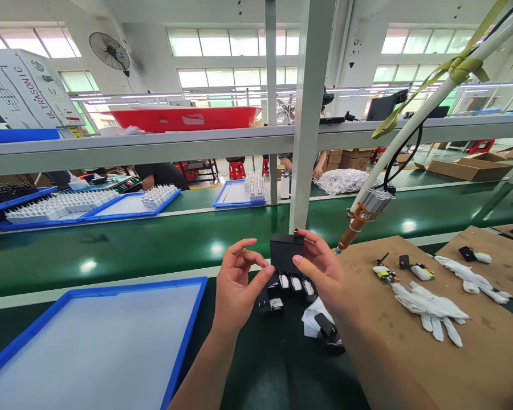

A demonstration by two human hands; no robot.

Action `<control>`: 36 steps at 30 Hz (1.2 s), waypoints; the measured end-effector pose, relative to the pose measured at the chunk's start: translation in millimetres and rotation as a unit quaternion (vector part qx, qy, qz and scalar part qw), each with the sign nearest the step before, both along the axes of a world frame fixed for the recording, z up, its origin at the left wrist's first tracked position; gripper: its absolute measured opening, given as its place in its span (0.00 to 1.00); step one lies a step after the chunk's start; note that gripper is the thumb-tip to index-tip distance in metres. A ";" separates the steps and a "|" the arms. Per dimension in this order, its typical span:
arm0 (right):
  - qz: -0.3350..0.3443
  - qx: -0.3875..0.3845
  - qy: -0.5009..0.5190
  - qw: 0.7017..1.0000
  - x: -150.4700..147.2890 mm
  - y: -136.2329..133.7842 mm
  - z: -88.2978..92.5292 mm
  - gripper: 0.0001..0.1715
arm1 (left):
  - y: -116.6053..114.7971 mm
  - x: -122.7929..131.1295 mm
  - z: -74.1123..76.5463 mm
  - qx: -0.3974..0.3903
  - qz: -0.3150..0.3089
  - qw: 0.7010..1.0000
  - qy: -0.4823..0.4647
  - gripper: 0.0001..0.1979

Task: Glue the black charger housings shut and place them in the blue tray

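A black rectangular plastic case (287, 253), with a small metal-tipped piece on its top edge, is held up over the bench. My right hand (325, 270) grips its right side, thumb in front and fingers at the top and behind. Just left of the case, my left hand (241, 282) has thumb and index fingertip pinched together; anything between them is too small to make out. Below the case lie several small black parts with white faces (296, 285). Another black part (326, 326) rests on crumpled white paper (310, 319) under my right hand.
A blue-rimmed white tray (196, 324) lies on the left. At right, brown cardboard (376, 324) bears white gloves (431, 307) and small electronic assemblies (421, 272). An orange-bodied tool (359, 222) hangs by a pale pole. A grey post (305, 142) and green conveyor (132, 250) stand ahead.
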State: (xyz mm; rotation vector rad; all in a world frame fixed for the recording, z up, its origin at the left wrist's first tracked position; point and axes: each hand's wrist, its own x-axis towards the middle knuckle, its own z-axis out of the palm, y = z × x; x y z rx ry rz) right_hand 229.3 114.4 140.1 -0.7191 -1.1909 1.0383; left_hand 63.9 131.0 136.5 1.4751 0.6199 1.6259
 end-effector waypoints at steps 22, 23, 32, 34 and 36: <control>0.003 0.001 -0.008 1.000 0.0 -1.0 0.6 0.22 | -4.0 3.3 2.7 -0.091 0.037 0.994 0.036 0.20; 0.003 0.001 -0.007 1.000 0.0 -0.8 0.6 0.22 | -2.2 2.5 1.5 -0.092 0.029 0.995 0.023 0.21; -0.006 -0.006 -0.007 1.000 -1.4 -2.3 1.9 0.22 | 2.7 -1.9 -1.5 -0.051 0.001 0.999 0.004 0.22; -0.006 -0.007 -0.011 1.000 -1.7 -2.3 2.1 0.22 | 2.2 -0.5 -1.6 -0.020 0.011 1.000 0.019 0.24; -0.003 -0.005 -0.010 1.000 -1.7 -2.2 2.2 0.23 | 1.5 0.7 -2.1 -0.002 0.019 0.999 0.033 0.24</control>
